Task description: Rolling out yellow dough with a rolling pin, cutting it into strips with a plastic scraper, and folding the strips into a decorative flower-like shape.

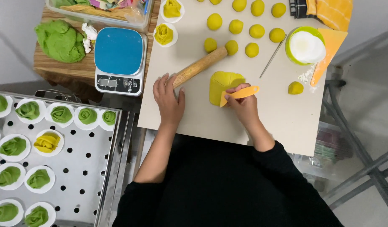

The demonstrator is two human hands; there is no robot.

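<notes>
My right hand (243, 108) has its grip closed on an orange plastic scraper (242, 93), fingers pinching the handle, with the blade's edge set against the lower right side of a folded sheet of yellow dough (222, 84). The dough lies flat on the beige work board (282, 117) on the table, just above and left of that grip, touching the scraper.

My left hand (168, 98) rests palm down on the board with its fingers loosely spread, holding nothing firmly; its fingertips touch the near end of a wooden rolling pin (200, 66). The pin runs slantwise up to the right, its far end beside the yellow dough balls (244, 25) that sit in rows across the top of the board. The folded dough lies just right of that hand, between my two hands.

A single dough ball (295, 87) sits apart at the right, near a green-rimmed bowl of white flour (306, 45). Left of the board stand a blue kitchen scale (118, 59) and a lump of green dough (60, 40). Lower left, a perforated steel tray (82, 168) carries green and yellow dough roses on white paper rounds.
</notes>
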